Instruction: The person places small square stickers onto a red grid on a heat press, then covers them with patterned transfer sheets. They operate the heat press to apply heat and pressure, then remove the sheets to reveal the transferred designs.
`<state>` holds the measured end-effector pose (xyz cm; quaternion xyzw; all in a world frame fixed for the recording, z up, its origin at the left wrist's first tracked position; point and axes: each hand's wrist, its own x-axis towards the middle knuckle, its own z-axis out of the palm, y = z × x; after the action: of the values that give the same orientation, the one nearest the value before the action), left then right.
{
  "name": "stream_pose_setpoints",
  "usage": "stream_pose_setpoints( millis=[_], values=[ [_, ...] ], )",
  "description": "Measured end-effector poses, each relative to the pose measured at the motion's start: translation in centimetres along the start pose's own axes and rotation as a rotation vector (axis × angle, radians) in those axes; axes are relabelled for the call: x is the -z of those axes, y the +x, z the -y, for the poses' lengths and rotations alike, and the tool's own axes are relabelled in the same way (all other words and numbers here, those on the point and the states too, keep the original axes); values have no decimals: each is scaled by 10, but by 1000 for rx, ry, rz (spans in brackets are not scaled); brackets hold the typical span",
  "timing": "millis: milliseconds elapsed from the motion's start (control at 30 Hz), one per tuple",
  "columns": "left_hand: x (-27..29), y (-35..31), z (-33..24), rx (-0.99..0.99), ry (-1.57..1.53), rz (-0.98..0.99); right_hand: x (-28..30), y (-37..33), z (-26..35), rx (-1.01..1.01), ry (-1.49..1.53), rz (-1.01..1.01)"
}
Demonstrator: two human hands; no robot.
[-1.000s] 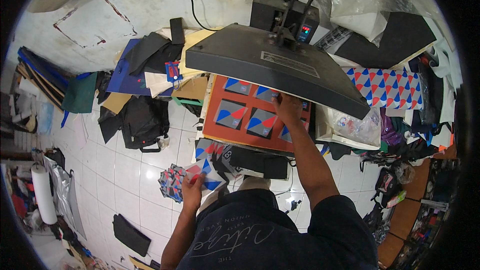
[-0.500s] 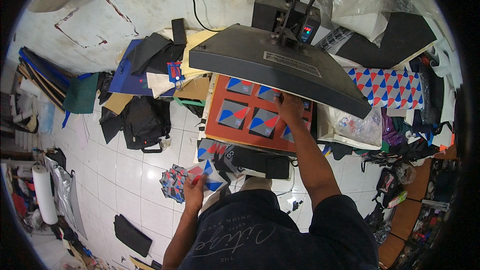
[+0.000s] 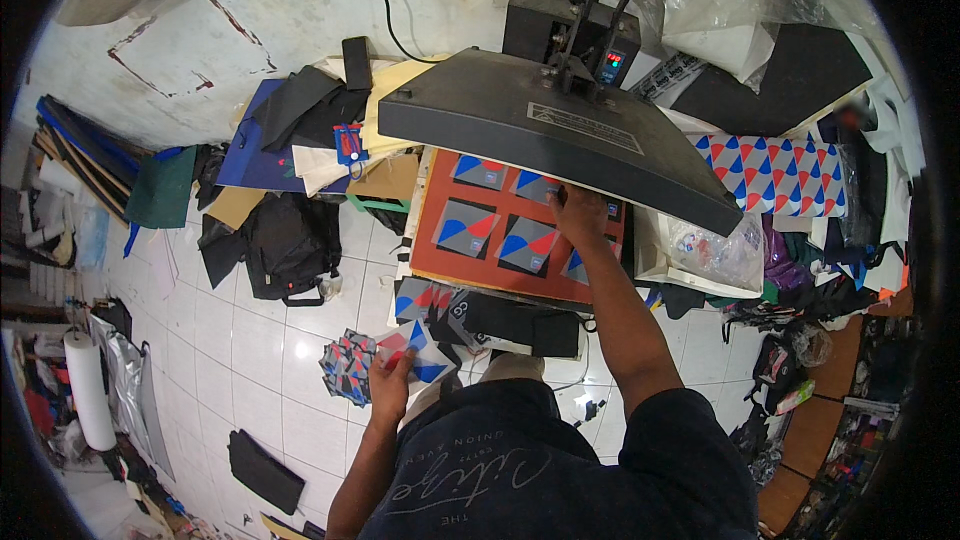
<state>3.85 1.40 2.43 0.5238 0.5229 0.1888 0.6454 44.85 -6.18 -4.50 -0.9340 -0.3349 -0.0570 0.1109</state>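
My left hand (image 3: 391, 383) is closed on a few printed paper sheets (image 3: 428, 362) with blue, red and grey shapes, held low in front of my body. On the orange-brown pad (image 3: 420, 240) of a heat press lie several dark squares bearing printed squares (image 3: 466, 228) in the same colours. My right hand (image 3: 580, 215) reaches under the raised dark upper plate (image 3: 560, 130). Its fingers are bent and drawn together at the edge of a printed square (image 3: 535, 185) in the back row, which the hand and the plate partly hide.
Beside my left hand, a pile of small printed pieces (image 3: 348, 368) sits over the tiled floor. More dark and patterned pieces (image 3: 418, 298) lie along the press's front edge. A black bag (image 3: 292, 248) is at left; a patterned sheet (image 3: 775, 177) and a plastic-wrapped bundle (image 3: 715, 250) are at right.
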Motion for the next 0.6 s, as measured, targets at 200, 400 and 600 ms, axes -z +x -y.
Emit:
stream_pose_setpoints(
  millis=[200,400,600],
  values=[
    [3,2,8,17,27,-3,-1,-1,1,-45,0,1],
    [2,4,8,16,-13,22,-6,-3,-1,-33,55,4],
    [2,5,8,-5,-20,33,4,-4,3,-29,32,19]
  ],
)
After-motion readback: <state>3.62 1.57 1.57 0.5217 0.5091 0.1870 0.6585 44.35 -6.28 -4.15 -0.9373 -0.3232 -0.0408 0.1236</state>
